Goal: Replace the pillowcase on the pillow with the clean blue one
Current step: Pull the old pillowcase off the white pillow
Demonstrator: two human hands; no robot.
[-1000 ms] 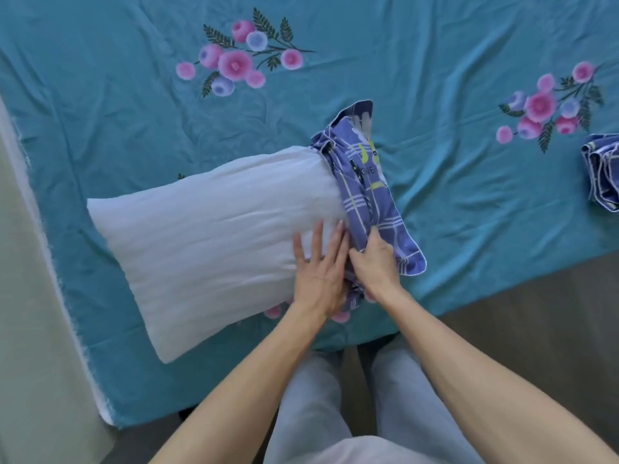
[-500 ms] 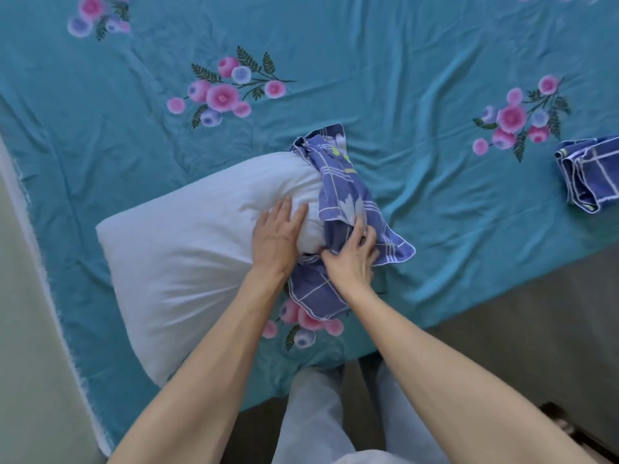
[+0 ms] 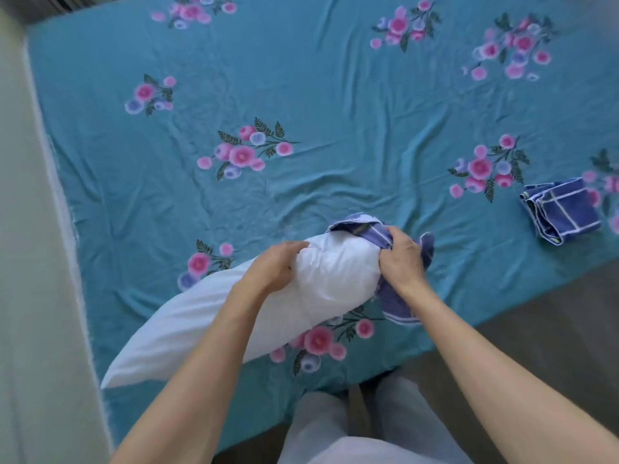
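A white pillow (image 3: 214,323) lies slanted on the teal flowered bed sheet (image 3: 335,95), its right end lifted. My left hand (image 3: 273,266) grips that raised end, fingers curled into the white fabric. Bunched at the pillow's right tip is a blue checked pillowcase (image 3: 395,303), and my right hand (image 3: 402,259) clutches its gathered cloth. Most of this pillowcase is crumpled behind and below my right hand. A second blue checked pillowcase (image 3: 562,211) lies folded on the sheet at the far right.
A pale wall (image 3: 23,262) runs along the bed's left side. The bed's near edge slants up to the right, with dark floor (image 3: 552,329) beyond it. My legs in light trousers (image 3: 335,430) stand against the bed edge.
The view has tilted up, showing more of the bed. Both hands rose and spread apart. The pillow's right end has lifted, and the blue pillowcase has slid further toward the tip.
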